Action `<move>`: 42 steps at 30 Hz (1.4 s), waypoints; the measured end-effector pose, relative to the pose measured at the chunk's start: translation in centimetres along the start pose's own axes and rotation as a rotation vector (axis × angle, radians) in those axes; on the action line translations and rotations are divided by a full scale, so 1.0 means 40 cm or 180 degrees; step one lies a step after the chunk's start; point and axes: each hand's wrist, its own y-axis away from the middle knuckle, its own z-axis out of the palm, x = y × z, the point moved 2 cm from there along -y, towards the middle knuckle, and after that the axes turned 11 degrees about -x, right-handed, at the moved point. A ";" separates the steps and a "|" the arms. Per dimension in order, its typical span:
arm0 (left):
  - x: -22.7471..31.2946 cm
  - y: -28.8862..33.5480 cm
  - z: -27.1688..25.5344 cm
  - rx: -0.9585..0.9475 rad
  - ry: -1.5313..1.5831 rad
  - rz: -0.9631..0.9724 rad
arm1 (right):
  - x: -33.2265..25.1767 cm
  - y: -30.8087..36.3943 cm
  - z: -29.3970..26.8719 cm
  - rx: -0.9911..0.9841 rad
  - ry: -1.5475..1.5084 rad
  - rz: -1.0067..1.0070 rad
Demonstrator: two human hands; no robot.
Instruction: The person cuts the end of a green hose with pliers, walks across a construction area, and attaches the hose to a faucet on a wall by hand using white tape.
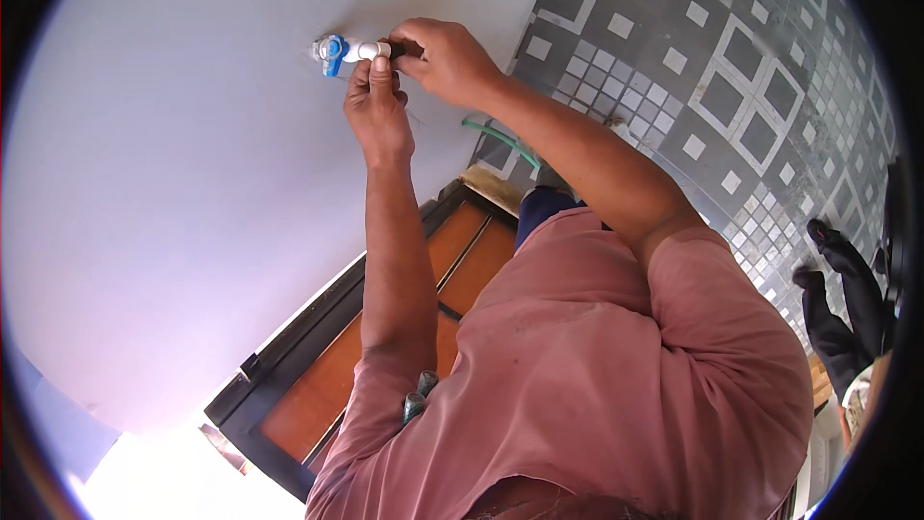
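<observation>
A white plastic tap [352, 50] with a blue handle [333, 56] sticks out of the pale wall. My left hand [377, 116] comes up from below, its thumb and fingers pinched around the white end of the spout. Just beyond it, my right hand [441, 60] reaches in from the right with its fingers closed on a small black piece [397, 50] at the spout's mouth. Fingers hide most of that piece, so its kind is unclear. Both hands nearly touch each other there.
The plain wall [173, 154] fills the left side. Below my arms stands a dark-framed orange wooden panel [318, 376]. A green hose [500, 138] lies near the patterned tile floor [693, 67]. Another person's dark-clothed legs [847, 289] show at the far right.
</observation>
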 end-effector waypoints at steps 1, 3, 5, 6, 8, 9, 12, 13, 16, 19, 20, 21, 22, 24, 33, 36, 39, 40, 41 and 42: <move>-0.001 0.000 0.004 0.0014 0.0070 0.0001 | 0.003 -0.003 -0.003 -0.0148 -0.0422 0.0109; -0.002 0.001 0.012 0.0055 0.0053 0.0062 | 0.006 -0.010 -0.015 -0.0471 -0.0927 0.0250; -0.003 0.002 0.017 0.0092 0.0044 0.0137 | 0.009 -0.017 -0.031 -0.0908 -0.1404 0.0534; -0.005 0.003 0.018 0.0130 0.0083 0.0091 | 0.010 -0.019 -0.036 -0.1208 -0.1175 0.0725; -0.004 0.006 0.020 0.0172 0.0117 0.0050 | 0.011 -0.022 -0.042 -0.1508 -0.0943 0.0905; -0.003 0.007 0.021 0.0208 0.0071 -0.0006 | 0.008 -0.024 -0.044 -0.1445 -0.0662 0.0718; 0.002 0.011 0.027 0.0261 0.0042 -0.0079 | 0.000 -0.021 -0.040 -0.1021 0.0008 0.0155; 0.003 0.013 0.031 0.0239 0.0067 -0.0081 | -0.003 -0.018 -0.037 -0.0832 0.0439 -0.0035; 0.009 0.020 0.040 0.0279 0.0156 -0.0090 | -0.002 -0.010 -0.029 -0.0299 0.0333 -0.0206; 0.015 0.022 0.040 0.0311 0.0109 -0.0132 | -0.002 -0.007 -0.018 -0.0134 0.0391 -0.0189; 0.017 0.022 0.037 0.0371 0.0106 -0.0131 | -0.004 -0.006 -0.013 -0.0154 0.0365 -0.0279; 0.018 0.021 0.035 0.0347 0.0088 -0.0188 | -0.004 -0.006 -0.012 -0.0065 0.0391 -0.0271; 0.018 0.020 0.033 0.0298 0.0067 -0.0278 | -0.004 -0.005 -0.010 -0.0019 0.0435 -0.0194; 0.021 0.016 0.029 0.0296 -0.0030 -0.0291 | -0.003 -0.006 -0.008 0.0000 0.0244 -0.0194; 0.024 0.009 0.008 0.0021 -0.0020 -0.0324 | 0.033 0.003 0.008 -0.0393 -0.2187 0.0422; 0.016 -0.003 -0.009 -0.0200 0.0011 -0.0300 | 0.048 0.002 0.014 -0.0474 -0.2577 0.0386; 0.000 -0.016 -0.036 -0.0417 0.0068 -0.0188 | 0.060 0.000 0.030 -0.0513 -0.3029 0.0555; -0.007 -0.023 -0.045 -0.0527 0.0021 -0.0168 | 0.064 0.000 0.040 -0.0519 -0.3408 0.0813; -0.015 -0.030 -0.053 -0.0600 -0.0050 -0.0147 | 0.062 -0.001 0.046 -0.0499 -0.3435 0.0708; -0.024 -0.037 -0.059 -0.0698 -0.0048 -0.0139 | 0.060 0.000 0.058 -0.0604 -0.3855 0.0901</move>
